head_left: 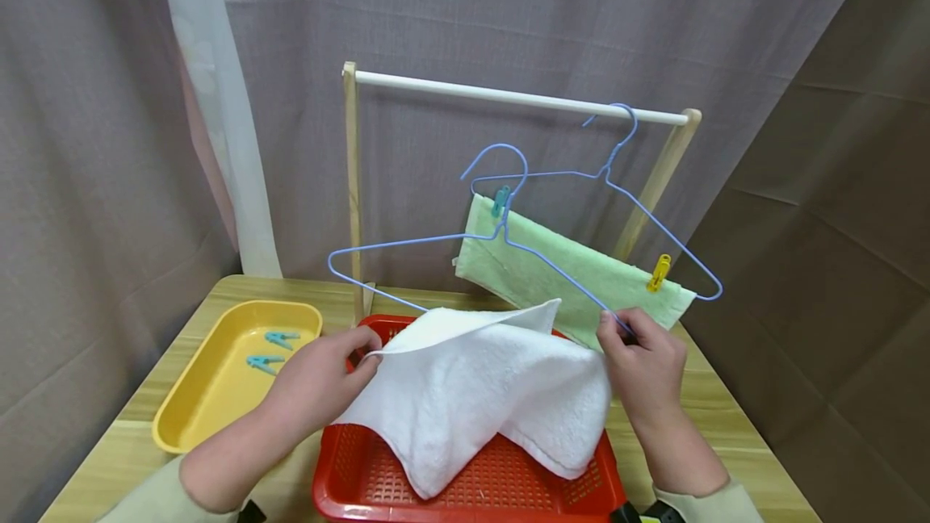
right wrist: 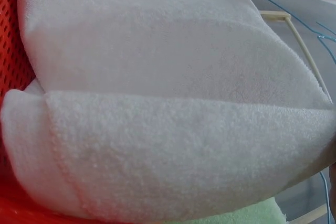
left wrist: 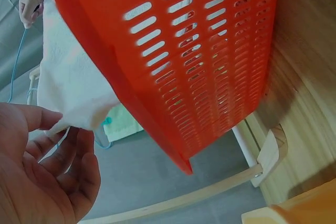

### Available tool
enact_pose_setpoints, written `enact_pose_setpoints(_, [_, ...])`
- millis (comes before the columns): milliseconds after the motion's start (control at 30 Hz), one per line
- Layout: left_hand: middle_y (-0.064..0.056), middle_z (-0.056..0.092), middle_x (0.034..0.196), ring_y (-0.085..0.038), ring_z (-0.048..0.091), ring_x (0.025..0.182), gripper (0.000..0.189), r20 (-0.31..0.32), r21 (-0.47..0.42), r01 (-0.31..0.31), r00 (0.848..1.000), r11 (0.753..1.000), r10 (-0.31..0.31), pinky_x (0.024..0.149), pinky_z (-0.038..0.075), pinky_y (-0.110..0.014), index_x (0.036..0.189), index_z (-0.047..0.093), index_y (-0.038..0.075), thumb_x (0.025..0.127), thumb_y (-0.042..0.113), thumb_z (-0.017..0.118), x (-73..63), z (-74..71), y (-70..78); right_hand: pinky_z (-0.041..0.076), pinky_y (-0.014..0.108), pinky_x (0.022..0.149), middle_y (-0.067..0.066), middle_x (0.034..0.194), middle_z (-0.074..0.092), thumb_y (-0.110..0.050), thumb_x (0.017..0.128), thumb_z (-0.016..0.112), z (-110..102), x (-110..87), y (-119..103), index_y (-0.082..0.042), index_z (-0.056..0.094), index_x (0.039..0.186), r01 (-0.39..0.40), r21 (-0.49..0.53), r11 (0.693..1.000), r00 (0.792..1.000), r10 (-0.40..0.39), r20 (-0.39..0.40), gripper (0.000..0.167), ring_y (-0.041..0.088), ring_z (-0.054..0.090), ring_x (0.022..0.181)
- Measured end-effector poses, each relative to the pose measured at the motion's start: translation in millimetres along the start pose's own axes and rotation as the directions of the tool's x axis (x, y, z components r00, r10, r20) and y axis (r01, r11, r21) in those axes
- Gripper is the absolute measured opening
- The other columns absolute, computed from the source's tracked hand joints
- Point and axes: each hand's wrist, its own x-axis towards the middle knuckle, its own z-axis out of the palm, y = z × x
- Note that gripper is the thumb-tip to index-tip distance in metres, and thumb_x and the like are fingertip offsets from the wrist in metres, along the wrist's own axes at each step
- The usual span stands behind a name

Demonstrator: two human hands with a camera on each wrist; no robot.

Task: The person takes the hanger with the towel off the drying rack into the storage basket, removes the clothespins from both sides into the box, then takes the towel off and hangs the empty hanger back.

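A white towel [head_left: 465, 382] hangs in folds above the red basket [head_left: 472, 511], partly over the lower bar of a blue wire hanger [head_left: 414, 243]. My left hand [head_left: 323, 374] pinches the towel's left edge between thumb and fingers, which the left wrist view shows close up on the towel [left wrist: 79, 82]. At the hanger's right end, my right hand [head_left: 645, 357] grips the wire beside the towel's right side. White cloth [right wrist: 173, 145] fills most of the right wrist view, with that hand almost wholly out of it. The towel hides part of the hanger's lower bar.
Behind, a rack with a white rod [head_left: 472, 89] bears a second blue hanger [head_left: 657, 220]. A green towel [head_left: 574, 261] hangs there with a teal clothespin [head_left: 500, 202] and a yellow clothespin [head_left: 659, 273]. At left, a yellow tray [head_left: 192, 418] holds two teal clothespins [head_left: 265, 363].
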Motion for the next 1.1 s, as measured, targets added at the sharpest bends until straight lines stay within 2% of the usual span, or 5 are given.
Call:
enact_pose_setpoints(467, [0.014,0.057,0.073,-0.01,0.049,0.062,0.007,0.01,-0.004,0.021,1.0,1.0,-0.021,0.06,0.044,-0.03,0.088,0.063,0.03,0.093,0.025,0.066,-3.5,3.7,-5.2,0.034,0.017,0.052,-0.003,0.053,0.051,-0.011,0.079,0.067,0.4,-0.1,0.1,-0.007,0.062,0.063,0.004,0.005,1.0,1.0,-0.004,-0.005,0.017,-0.005,0.039,0.052])
enact_pose_setpoints(767, [0.015,0.055,0.064,-0.008,0.051,0.061,0.01,0.017,-0.018,0.027,0.999,0.999,-0.027,0.059,0.044,-0.03,0.086,0.063,0.031,0.092,0.024,0.065,-6.5,5.6,-7.2,0.032,0.012,0.055,-0.002,0.054,0.051,-0.007,0.079,0.066,-0.6,0.4,-0.9,-0.005,0.063,0.065,-0.014,0.016,1.0,1.0,0.015,-0.015,0.015,-0.007,0.038,0.053])
enact_pose_setpoints(1100, [0.014,0.06,0.074,-0.009,0.053,0.067,0.005,0.006,-0.042,0.045,0.999,0.998,-0.045,0.064,0.046,-0.031,0.089,0.064,0.028,0.093,0.027,0.067,-6.6,4.6,-6.3,0.032,0.013,0.054,-0.003,0.054,0.051,-0.007,0.079,0.067,-0.3,0.0,-2.8,-0.006,0.062,0.064,-0.036,0.009,0.999,0.999,0.037,-0.002,0.015,-0.007,0.038,0.053])
